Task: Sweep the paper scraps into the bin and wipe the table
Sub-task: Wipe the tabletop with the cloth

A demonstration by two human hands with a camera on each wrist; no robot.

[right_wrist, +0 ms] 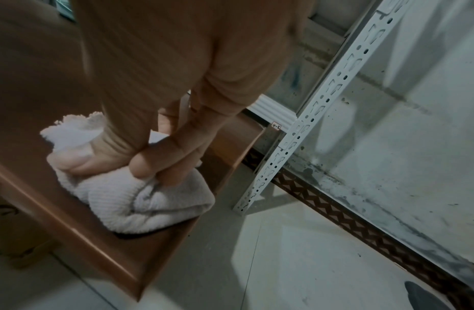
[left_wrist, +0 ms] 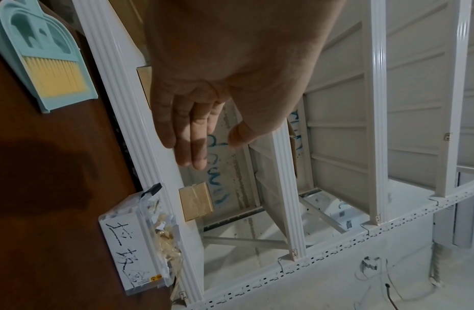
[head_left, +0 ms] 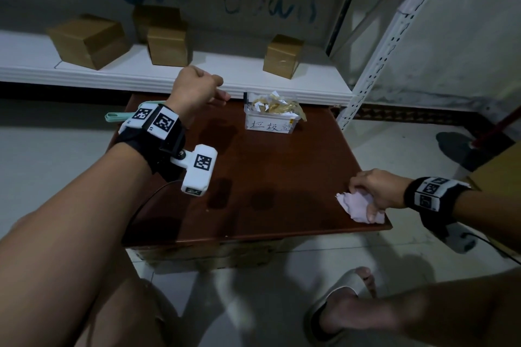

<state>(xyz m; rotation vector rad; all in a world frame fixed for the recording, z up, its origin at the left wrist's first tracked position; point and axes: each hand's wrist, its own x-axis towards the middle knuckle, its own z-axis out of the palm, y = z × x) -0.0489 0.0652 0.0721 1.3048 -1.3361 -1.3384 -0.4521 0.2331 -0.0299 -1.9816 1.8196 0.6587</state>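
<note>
Gripping cloth [head_left: 359, 207], right hand [head_left: 379, 189] fingers [right_wrist: 161, 165] curled

The room around me is dim, and the light seems to come from above and behind me, since shadows fall forward onto the table [head_left: 282, 177] as dark soft blotches on its brown top. Beyond the table the shelf edge [head_left: 169, 80] catches the most light and shows pale. In the head view straight lines bow near the borders, and my forearms swell large at the bottom corners. My left hand [left_wrist: 230, 73] fills its wrist view, soft and out of focus. My right hand [right_wrist: 164, 146] is smeared with motion blur, and the cloth [right_wrist: 140, 193] beneath it stays sharper. Grain shows in the dark corners.
</note>
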